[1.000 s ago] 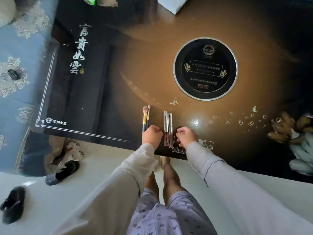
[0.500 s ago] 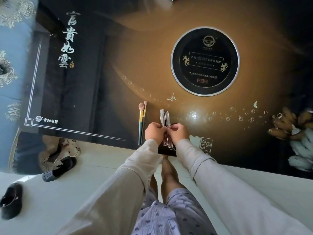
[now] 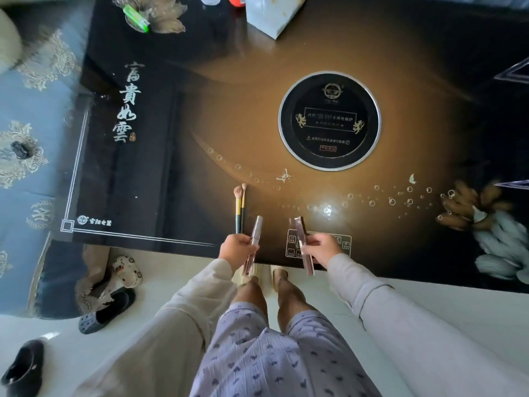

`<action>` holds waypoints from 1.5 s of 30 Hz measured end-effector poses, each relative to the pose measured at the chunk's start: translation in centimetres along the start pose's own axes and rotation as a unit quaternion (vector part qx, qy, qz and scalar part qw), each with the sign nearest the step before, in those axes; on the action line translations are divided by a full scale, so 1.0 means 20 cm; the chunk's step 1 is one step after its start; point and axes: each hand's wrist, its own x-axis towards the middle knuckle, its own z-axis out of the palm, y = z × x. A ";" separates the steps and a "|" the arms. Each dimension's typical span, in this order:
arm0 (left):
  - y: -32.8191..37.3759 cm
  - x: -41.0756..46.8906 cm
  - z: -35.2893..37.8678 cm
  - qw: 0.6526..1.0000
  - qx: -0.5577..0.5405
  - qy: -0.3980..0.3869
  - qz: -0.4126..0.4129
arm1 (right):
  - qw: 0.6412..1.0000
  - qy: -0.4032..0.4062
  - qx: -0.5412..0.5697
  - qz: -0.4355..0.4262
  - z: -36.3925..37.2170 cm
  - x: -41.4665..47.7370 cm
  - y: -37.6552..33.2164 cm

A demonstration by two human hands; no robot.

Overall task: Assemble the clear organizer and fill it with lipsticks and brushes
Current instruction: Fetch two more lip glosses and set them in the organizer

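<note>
My left hand (image 3: 237, 249) grips one slim lipstick tube (image 3: 254, 239) with a silver cap, lifted and tilted over the table's near edge. My right hand (image 3: 320, 247) grips a second lipstick tube (image 3: 302, 236) with a pinkish cap, also raised and tilted. Two makeup brushes (image 3: 240, 209) with green and gold handles lie side by side on the dark glass table (image 3: 200, 133), just left of my left hand, bristles pointing away from me. No clear organizer shows anywhere in view.
A round burner plate (image 3: 329, 120) is set in the table's middle, and a touch control panel (image 3: 340, 245) lies under my right hand. A white box (image 3: 269, 15) and a green object (image 3: 136, 17) stand at the far edge. Slippers (image 3: 106, 313) lie on the white floor at left.
Both lipstick tubes lay together on the table with my hands meeting over them. Now each hand has lifted one tube and the hands have drawn apart.
</note>
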 end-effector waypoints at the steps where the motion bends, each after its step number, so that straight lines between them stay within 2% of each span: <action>1: -0.05 -0.02 -0.04 1.000 0.002 0.011 -0.010 | 1.000 0.003 0.005 0.003 -0.03 -0.03 0.03; 5: -0.22 -0.10 -0.19 0.999 0.008 0.033 -0.030 | 0.997 0.035 0.063 0.040 -0.13 -0.19 0.17; 8: -0.31 -0.13 -0.29 0.997 0.067 0.026 -0.016 | 0.985 0.092 0.136 0.062 -0.16 -0.31 0.30; 13: -0.34 -0.15 -0.40 0.991 0.129 0.011 0.011 | 0.944 0.146 0.278 0.104 -0.07 -0.53 0.57; 19: -0.26 -0.13 -0.35 0.966 0.251 -0.042 0.044 | 0.897 0.172 0.371 0.167 0.18 -0.76 0.92; 21: -0.17 -0.16 -0.21 0.951 0.296 -0.063 0.068 | 0.862 0.191 0.425 0.201 0.28 -0.86 1.10; 23: -0.09 -0.18 -0.13 0.945 0.304 -0.078 0.091 | 0.848 0.192 0.446 0.214 0.35 -0.90 1.16; 31: 0.22 -0.46 0.50 0.842 0.447 -0.212 0.218 | 0.741 0.229 0.563 0.287 0.61 -1.12 1.53; 33: 0.24 -0.52 0.64 0.833 0.449 -0.228 0.230 | 0.722 0.234 0.581 0.294 0.62 -1.14 1.61; 40: 0.20 -0.61 1.09 0.805 0.496 -0.221 0.239 | 0.678 0.235 0.632 0.292 0.38 -1.17 1.89; 43: 0.17 -0.63 1.24 0.768 0.558 -0.190 0.253 | 0.680 0.244 0.637 0.269 0.18 -1.16 2.02; 45: 0.15 -0.64 1.34 0.767 0.568 -0.166 0.249 | 0.681 0.255 0.640 0.249 0.03 -1.16 2.11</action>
